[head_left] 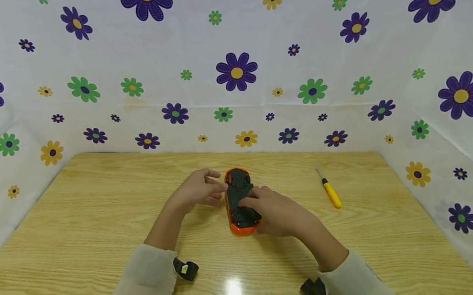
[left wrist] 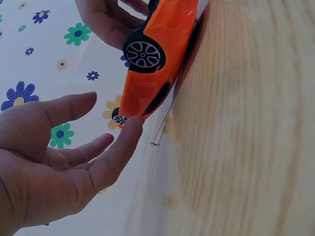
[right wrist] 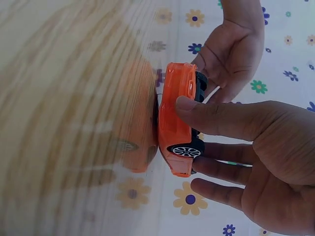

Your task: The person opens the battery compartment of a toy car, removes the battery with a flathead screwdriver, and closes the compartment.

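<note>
An orange toy car (head_left: pixel 242 231) lies upside down on the table, its black underside facing up. My right hand (head_left: pixel 275 210) holds it from the right, the thumb over the underside and the fingers by the side. In the right wrist view the thumb (right wrist: pixel 206 115) overlaps the orange body, and some fingertips are hidden behind a wheel (right wrist: pixel 186 151). To the left of the car is my left hand (head_left: pixel 197 188), its fingers spread and holding nothing. One left fingertip (left wrist: pixel 132 127) overlaps the car's end; whether it presses there I cannot tell.
A screwdriver (head_left: pixel 331 193) with a yellow handle lies on the wooden table (head_left: pixel 97 220), right of the car. Flower-patterned white cloth (head_left: pixel 191 41) rises behind the table and along both sides.
</note>
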Demonstrator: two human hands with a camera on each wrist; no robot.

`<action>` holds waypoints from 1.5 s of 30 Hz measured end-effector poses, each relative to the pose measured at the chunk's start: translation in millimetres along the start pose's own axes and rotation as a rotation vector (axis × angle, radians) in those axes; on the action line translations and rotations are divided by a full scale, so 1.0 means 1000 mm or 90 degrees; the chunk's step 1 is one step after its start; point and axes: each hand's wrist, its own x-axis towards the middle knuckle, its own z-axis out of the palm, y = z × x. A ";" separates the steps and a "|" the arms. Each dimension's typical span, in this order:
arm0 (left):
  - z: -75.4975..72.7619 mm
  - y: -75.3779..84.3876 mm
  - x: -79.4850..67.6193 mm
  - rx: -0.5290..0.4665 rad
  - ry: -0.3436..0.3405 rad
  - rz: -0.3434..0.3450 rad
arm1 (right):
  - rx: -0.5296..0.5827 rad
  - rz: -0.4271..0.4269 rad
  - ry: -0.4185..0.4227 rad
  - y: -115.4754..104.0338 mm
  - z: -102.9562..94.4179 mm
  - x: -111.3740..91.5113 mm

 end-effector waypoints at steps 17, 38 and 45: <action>0.007 -0.009 0.008 -0.061 -0.072 -0.041 | -0.013 -0.005 0.007 -0.002 0.001 0.000; 0.002 -0.019 0.013 -0.139 -0.133 -0.066 | -0.024 0.007 0.001 -0.005 -0.001 0.001; 0.003 -0.021 0.015 -0.150 -0.141 -0.066 | -0.009 0.032 -0.008 0.000 -0.005 0.002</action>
